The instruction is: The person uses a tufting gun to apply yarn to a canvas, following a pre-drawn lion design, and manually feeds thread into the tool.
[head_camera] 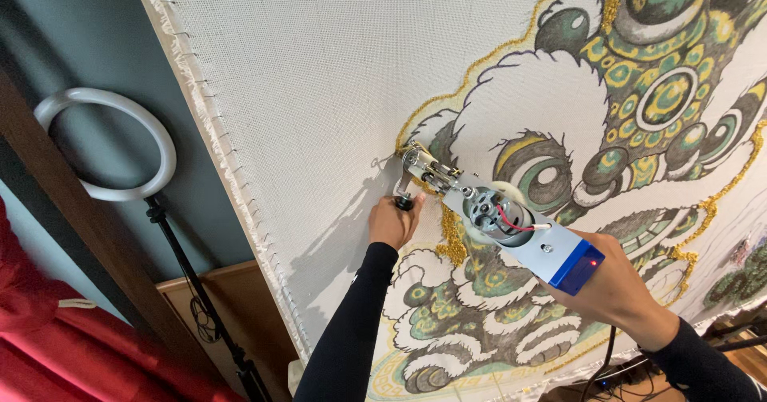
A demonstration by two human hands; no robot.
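Both hands gripped the silver-and-blue tufting gun (499, 222): left hand (393, 222) closed on its front handle, right hand (615, 290) wrapped round its rear, steadying the nose against the stretched white cloth (319, 90) at frame centre

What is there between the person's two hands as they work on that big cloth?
In the head view, a tufting gun spans the gap: the left hand grips its front handle, the right hand its blue rear end, with the exposed motor midway, against the stretched cloth.

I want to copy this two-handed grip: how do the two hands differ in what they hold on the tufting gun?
The left hand closes on the small black front knob near the cloth; the right hand grasps the blue rear handle, farther back. Both wear black sleeves and steady the silver tufting gun.
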